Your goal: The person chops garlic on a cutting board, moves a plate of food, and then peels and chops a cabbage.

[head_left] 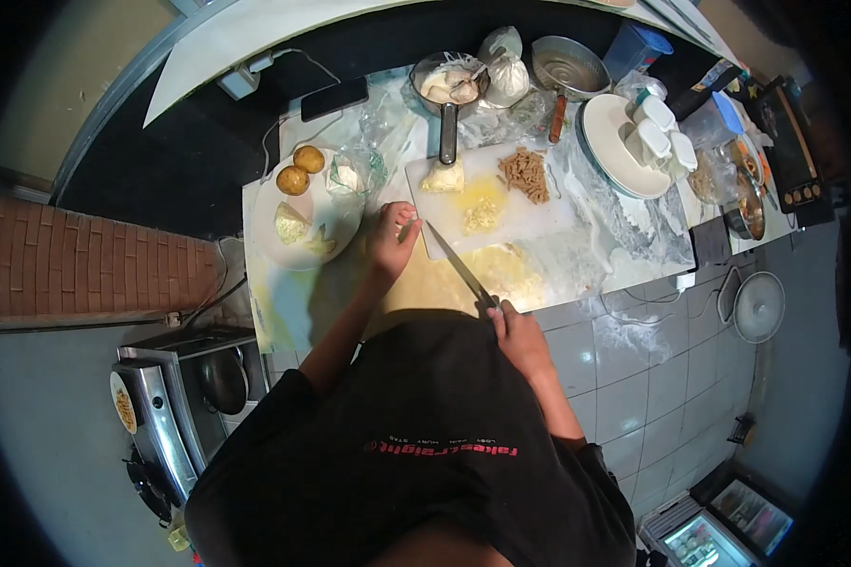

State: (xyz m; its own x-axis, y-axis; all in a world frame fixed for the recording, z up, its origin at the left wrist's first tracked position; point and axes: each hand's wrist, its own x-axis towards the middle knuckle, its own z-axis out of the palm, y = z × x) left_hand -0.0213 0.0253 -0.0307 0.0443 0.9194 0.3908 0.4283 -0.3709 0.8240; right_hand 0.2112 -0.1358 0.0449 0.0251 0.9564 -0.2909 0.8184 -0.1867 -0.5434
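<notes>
My right hand is wrapped round the handle of a knife at the counter's front edge. The blade points up and left, its tip by the left edge of a white cutting board. Near that tip is my left hand, its fingers curled; whether it holds anything is too small to tell. On the board lie a pale yellow chunk, a small heap of chopped pale pieces and a pile of brown strips.
Left of the board, a white plate bears two brown potatoes, a cabbage piece and a wrapped white block. Behind stand a pan with its handle over the board, a metal bowl and, rightward, a large white plate with containers.
</notes>
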